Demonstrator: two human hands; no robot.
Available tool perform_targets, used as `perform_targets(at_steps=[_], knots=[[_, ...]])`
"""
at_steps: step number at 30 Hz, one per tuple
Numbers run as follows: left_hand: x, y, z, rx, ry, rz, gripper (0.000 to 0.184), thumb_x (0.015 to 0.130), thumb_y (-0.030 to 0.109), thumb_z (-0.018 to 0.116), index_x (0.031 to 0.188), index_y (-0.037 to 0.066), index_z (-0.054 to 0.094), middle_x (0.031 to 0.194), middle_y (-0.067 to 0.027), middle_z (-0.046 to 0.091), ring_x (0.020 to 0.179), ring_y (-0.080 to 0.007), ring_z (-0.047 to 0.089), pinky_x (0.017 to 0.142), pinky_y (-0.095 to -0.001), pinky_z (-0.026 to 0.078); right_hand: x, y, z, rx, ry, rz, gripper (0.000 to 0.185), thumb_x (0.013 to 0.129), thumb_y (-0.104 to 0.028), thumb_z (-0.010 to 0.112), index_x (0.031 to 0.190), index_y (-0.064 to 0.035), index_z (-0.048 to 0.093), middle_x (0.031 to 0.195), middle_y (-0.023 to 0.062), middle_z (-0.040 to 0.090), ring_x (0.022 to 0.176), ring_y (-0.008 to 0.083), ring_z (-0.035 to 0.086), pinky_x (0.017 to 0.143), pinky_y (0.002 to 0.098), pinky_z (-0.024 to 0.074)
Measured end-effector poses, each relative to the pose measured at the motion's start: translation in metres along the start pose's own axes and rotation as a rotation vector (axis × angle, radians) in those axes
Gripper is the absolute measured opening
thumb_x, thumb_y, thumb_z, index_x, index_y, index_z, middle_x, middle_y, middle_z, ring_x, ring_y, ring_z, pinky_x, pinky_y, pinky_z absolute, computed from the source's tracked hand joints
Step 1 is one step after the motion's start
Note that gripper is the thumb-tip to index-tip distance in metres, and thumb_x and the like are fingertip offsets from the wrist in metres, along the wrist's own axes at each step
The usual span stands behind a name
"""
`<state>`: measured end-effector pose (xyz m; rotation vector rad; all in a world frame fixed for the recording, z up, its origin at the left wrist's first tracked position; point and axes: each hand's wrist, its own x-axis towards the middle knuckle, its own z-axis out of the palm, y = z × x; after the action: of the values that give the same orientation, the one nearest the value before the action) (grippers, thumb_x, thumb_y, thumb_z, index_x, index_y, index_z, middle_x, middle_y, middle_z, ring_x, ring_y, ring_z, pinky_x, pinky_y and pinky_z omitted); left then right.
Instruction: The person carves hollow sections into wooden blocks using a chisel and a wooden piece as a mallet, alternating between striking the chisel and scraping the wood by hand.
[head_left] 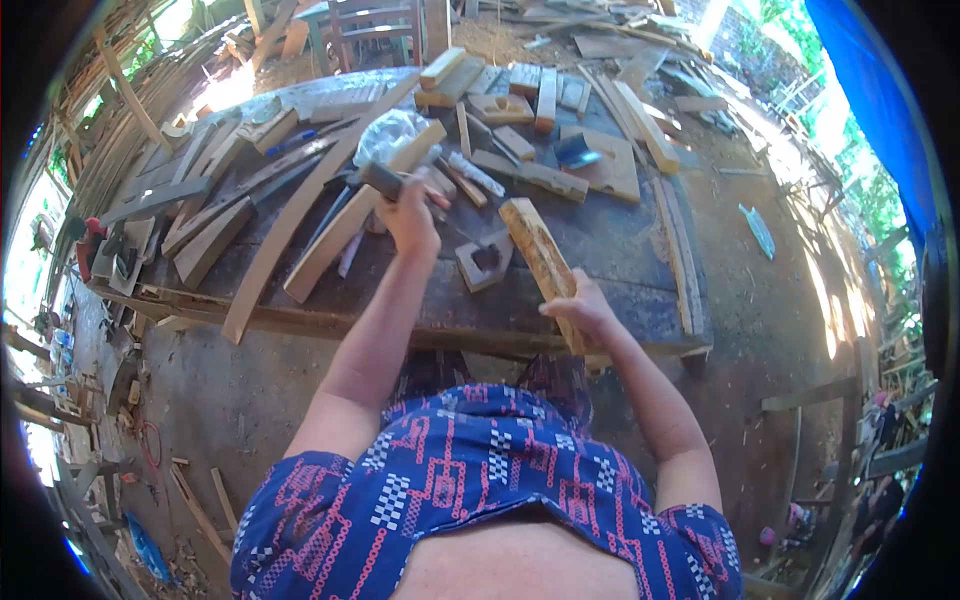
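Note:
My left hand is closed at the middle of the workbench, around a dark, blocky tool whose exact kind I cannot make out. Beside it are a long pale board and a clear plastic bag. My right hand grips the near end of a rough-faced piece of wood, thumb across its top. That piece slants away from me, its far end over the bench. Between both hands, a small wooden block with a dark hollow lies on the bench top.
Wood offcuts and boards cover much of the workbench. A long curved plank sticks out past its front edge. At the far right lies a flat board with a dark blue-black object on it. Behind the bench stands a wooden chair.

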<state>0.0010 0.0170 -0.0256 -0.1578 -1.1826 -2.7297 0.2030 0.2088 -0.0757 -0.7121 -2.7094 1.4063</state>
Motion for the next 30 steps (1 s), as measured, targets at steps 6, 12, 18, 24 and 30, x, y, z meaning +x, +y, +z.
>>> perform_targets(at_steps=[6,12,18,24,30], knots=[[0.02,0.014,0.016,0.047,0.021,-0.006,0.016,0.081,0.008,0.064,0.086,0.005,0.049,0.06,-0.0039,0.048,0.045,-0.0167,0.051,0.042,-0.0314,0.043,-0.004,-0.007,0.001,-0.06,0.003,-0.013,0.064,0.058,-0.033,0.078,0.105,0.0017,0.052,0.1,0.0242,0.063,0.097,0.0366,0.062,0.085,0.0392,0.0463],[-0.014,0.024,0.068,0.096,-0.481,-0.003,0.013,0.081,0.011,0.066,0.088,0.004,0.058,0.058,-0.0037,0.054,0.045,-0.0131,0.052,0.043,-0.0269,0.042,-0.005,-0.006,-0.002,0.088,-0.031,0.015,0.062,0.063,-0.025,0.077,0.112,0.0026,0.052,0.102,0.0162,0.061,0.094,0.024,0.059,0.085,0.0323,0.0451],[-0.033,0.016,0.067,0.186,-0.893,-0.113,0.013,0.079,0.011,0.07,0.086,0.003,0.064,0.064,-0.0015,0.059,0.048,-0.0084,0.053,0.045,-0.0218,0.04,-0.008,-0.01,-0.007,0.243,-0.033,0.065,0.062,0.063,-0.025,0.075,0.113,0.0028,0.052,0.1,0.0142,0.06,0.092,0.022,0.057,0.085,0.0316,0.0441],[-0.018,0.023,0.068,0.254,-1.198,-0.249,0.016,0.079,0.017,0.07,0.084,0.002,0.064,0.063,-0.0015,0.058,0.049,-0.007,0.052,0.049,-0.0217,0.042,-0.007,-0.009,-0.006,0.226,0.01,0.033,0.063,0.06,-0.027,0.077,0.109,0.0053,0.054,0.096,0.0169,0.063,0.088,0.0238,0.061,0.081,0.0321,0.0471],[-0.015,0.018,0.071,0.168,-1.185,-0.214,0.017,0.079,0.017,0.068,0.086,0.002,0.064,0.061,-0.0019,0.056,0.05,-0.01,0.053,0.051,-0.0243,0.043,-0.008,-0.008,-0.005,0.243,0.004,0.052,0.061,0.06,-0.027,0.076,0.109,0.0038,0.054,0.096,0.0154,0.061,0.088,0.0229,0.059,0.082,0.0317,0.0452]])
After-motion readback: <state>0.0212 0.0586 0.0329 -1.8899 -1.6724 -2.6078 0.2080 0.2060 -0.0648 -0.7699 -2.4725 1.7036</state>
